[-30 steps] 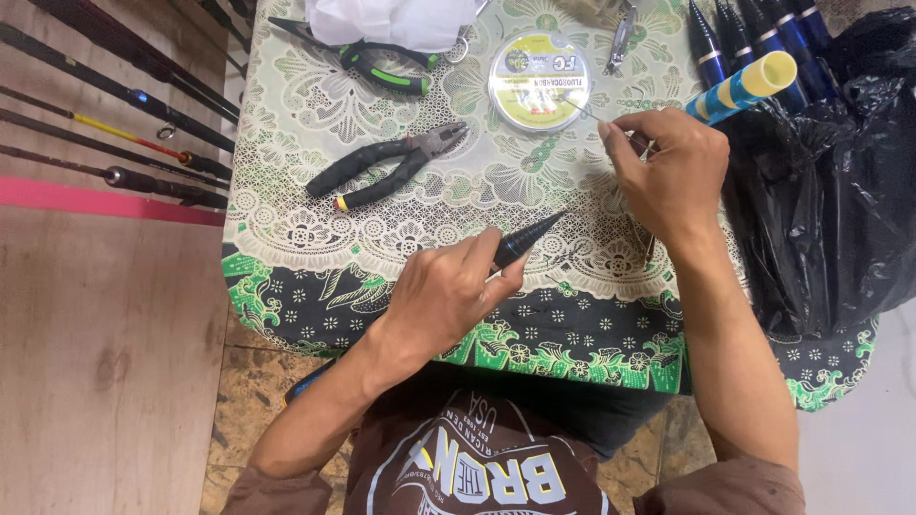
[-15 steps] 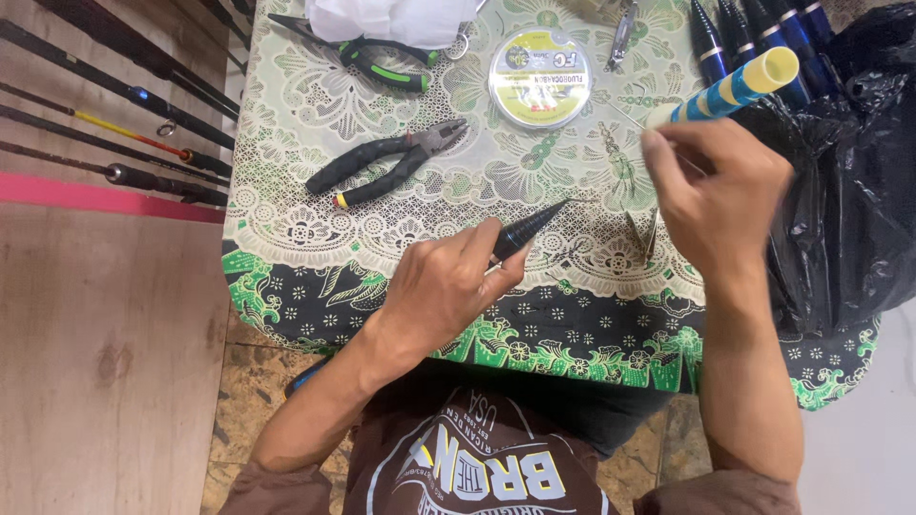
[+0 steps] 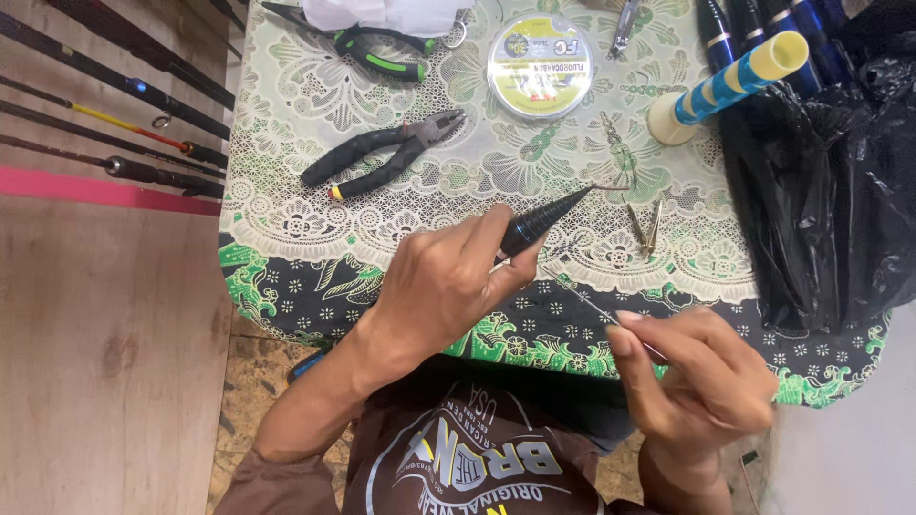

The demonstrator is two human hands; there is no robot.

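Black and tapered, a fishing rod tip section [image 3: 544,221] with thin blue bands lies slantwise over the lace-patterned tablecloth [image 3: 286,229], its narrow end pointing up and to the right toward a small wire guide [image 3: 611,186]. The left hand [image 3: 444,281] is closed around the thick lower end of this rod piece, fingers wrapped over it. Just below and right of the rod piece, the right hand [image 3: 701,377] pinches the end of a thin line [image 3: 582,298] between thumb and fingertips; the line runs up and left toward the rod piece.

Right of the rod tip lie two small brass-coloured metal pieces [image 3: 647,227], close together. Above and left of the rod piece rest black-handled pliers [image 3: 382,157], jaws pointing right. Farther above, a round flat spool of fishing line [image 3: 539,65] shows a yellow-green circular label with printing. Left of that spool sit green-and-black pliers [image 3: 367,43], partly under a white cloth [image 3: 382,14]. Right of the spool, a rod handle wrapped in blue and cream stripes [image 3: 730,81] slants upward beside a black plastic bag [image 3: 821,191]. Well left of the rod piece, beyond the cloth's edge, several dark fishing rods [image 3: 114,124] lie on a wooden floor [image 3: 105,362].
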